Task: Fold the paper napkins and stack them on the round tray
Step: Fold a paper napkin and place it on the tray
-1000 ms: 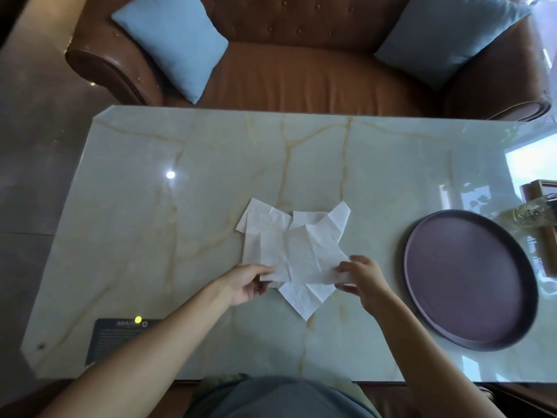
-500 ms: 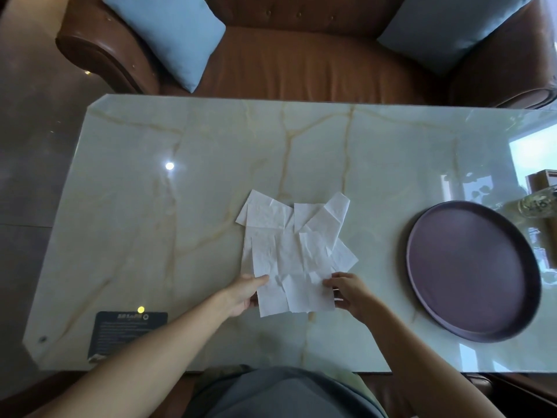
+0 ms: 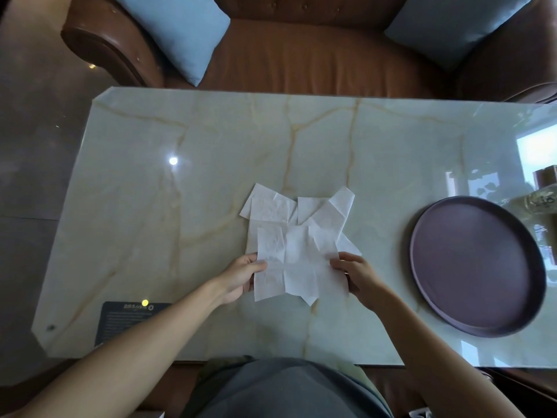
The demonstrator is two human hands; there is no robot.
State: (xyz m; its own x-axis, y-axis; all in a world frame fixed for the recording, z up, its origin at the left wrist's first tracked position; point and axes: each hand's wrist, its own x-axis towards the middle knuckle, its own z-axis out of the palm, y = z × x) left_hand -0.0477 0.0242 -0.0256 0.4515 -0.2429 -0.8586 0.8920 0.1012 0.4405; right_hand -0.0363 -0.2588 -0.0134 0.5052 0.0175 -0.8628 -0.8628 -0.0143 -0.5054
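Several creased white paper napkins (image 3: 319, 212) lie overlapping in a loose pile at the middle of the marble table (image 3: 150, 206). The top napkin (image 3: 297, 263) is spread flat and pulled toward the table's near edge. My left hand (image 3: 239, 274) pinches its left edge and my right hand (image 3: 360, 274) pinches its right edge. The round dark purple tray (image 3: 476, 270) sits to the right of the pile, with nothing on it.
A dark printed card (image 3: 126, 319) lies at the near left of the table. A glass object (image 3: 541, 200) stands at the far right beside the tray. A brown leather sofa (image 3: 301, 55) with two blue cushions (image 3: 177, 28) sits beyond the far edge.
The top napkin has been flattened out and drawn toward me from the pile. Both hands have shifted slightly apart along its side edges.
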